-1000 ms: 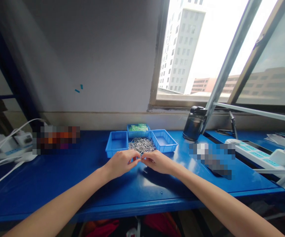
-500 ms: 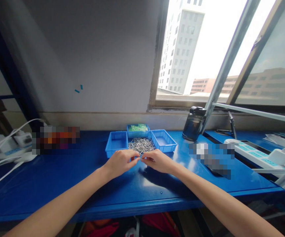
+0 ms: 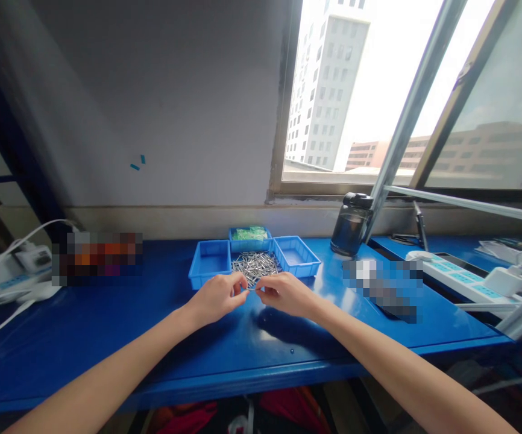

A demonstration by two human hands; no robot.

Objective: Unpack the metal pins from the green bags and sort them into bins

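My left hand (image 3: pixel 221 296) and my right hand (image 3: pixel 287 293) meet just above the table, with fingertips pinched. A thin silvery metal pin (image 3: pixel 251 290) spans the small gap between them, one end in each pinch. Its exact kind is too small to tell. Right behind the fingers lies a pile of similar slender metal pieces (image 3: pixel 255 265). Around this pile stand a left blue bin (image 3: pixel 198 278), a right blue bin (image 3: pixel 305 271) and a rear blue bin (image 3: pixel 249 245) that contains green packets (image 3: pixel 251 233).
A dark bottle (image 3: pixel 350 224) stands back right, near a slanted metal post. White power strips lie at the far left and at the right (image 3: pixel 457 276). Near the front edge of the blue table (image 3: pixel 120 337) is a tiny round piece (image 3: pixel 292 351). Two blurred-out items flank the bins.
The fingertips have moved slightly apart, and more of the metal pin shows between them. The whole view has shifted a little, so everything appears slightly farther left.
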